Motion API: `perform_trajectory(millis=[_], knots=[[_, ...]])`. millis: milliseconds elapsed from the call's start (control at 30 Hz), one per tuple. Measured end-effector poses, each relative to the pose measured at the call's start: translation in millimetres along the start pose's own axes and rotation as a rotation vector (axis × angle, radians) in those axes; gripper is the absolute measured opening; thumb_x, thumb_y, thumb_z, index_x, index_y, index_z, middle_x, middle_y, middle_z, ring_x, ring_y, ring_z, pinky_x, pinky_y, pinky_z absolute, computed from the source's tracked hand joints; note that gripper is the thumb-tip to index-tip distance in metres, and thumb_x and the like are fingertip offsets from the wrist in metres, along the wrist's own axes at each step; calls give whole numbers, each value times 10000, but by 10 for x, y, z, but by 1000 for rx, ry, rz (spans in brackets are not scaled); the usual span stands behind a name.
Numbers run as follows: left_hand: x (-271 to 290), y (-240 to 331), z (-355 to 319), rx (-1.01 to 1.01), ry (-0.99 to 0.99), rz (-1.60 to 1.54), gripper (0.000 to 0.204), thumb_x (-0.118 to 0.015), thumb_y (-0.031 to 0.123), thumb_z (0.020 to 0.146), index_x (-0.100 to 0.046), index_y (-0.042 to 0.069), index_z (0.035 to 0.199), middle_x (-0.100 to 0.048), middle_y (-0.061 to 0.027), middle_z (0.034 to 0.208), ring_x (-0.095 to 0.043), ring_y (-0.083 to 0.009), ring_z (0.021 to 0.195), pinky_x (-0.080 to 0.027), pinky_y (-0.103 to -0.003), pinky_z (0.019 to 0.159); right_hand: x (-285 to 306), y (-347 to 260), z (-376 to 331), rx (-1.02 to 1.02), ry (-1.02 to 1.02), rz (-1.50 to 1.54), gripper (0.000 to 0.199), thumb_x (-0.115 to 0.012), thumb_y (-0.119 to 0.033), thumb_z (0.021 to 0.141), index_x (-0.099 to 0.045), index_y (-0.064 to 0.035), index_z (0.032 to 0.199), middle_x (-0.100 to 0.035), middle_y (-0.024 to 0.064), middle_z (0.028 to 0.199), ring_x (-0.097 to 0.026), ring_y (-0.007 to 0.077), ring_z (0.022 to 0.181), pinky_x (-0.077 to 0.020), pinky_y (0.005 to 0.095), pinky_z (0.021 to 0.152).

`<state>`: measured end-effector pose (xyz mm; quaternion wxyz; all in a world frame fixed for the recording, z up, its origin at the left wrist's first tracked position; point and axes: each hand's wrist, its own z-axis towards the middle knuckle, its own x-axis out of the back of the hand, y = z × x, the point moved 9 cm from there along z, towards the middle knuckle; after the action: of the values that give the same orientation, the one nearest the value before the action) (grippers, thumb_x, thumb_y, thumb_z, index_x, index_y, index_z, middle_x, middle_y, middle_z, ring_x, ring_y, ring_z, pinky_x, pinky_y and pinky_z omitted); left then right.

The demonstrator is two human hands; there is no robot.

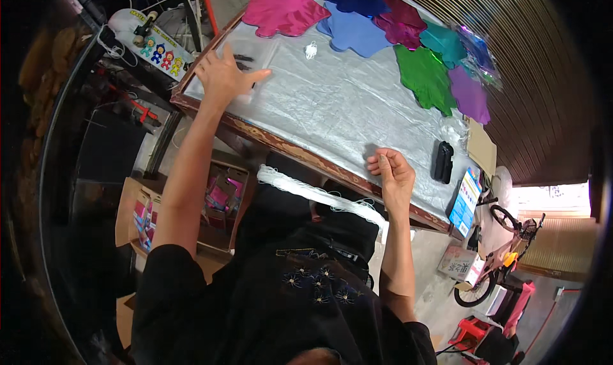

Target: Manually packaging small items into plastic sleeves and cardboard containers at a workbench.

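Note:
At the table's left end my left hand (223,77) is open, fingers spread over a clear plastic bag or sheet (260,87) with small dark strips beside it. My right hand (394,172) hovers by the near edge with its fingers curled and pinched; what they hold, if anything, I cannot make out. A long hank of white string (319,193) lies across my lap. Flat foil pieces, like uninflated balloons, cover the far side: pink (287,12), light blue (354,31), green (424,77) and purple (469,93) among them. A small white string bundle (311,50) sits near the pink one.
The table (332,109) has a silvery cover and a worn wooden edge. To the right lie a black oblong object (443,162) and a blue-white package (466,201). Open cardboard boxes (220,205) stand below left. A bicycle (495,263) and a carton (461,264) are at right.

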<state>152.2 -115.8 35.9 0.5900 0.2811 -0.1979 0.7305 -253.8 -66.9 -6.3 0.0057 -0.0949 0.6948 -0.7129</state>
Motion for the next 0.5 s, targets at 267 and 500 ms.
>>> perform_trajectory(millis=[267, 500], knots=[[-375, -139, -81, 100, -397, -42, 1000, -665, 812, 633, -606, 46, 1274, -496, -351, 1302, -475, -536, 1194, -357, -652, 960, 262, -100, -267, 11, 244, -72, 186, -554, -98, 998, -636, 43, 1088, -698, 102, 910, -630, 121, 761, -510, 251, 702], [422, 546, -339, 81, -700, -1125, 281, -683, 237, 914, -686, 30, 1105, -692, -134, 1026, -631, -233, 853, -503, -334, 755, 1240, 201, -1372, -107, 409, -223, 168, -563, -62, 980, -652, 24, 1094, -701, 87, 929, -638, 124, 795, -515, 256, 731]])
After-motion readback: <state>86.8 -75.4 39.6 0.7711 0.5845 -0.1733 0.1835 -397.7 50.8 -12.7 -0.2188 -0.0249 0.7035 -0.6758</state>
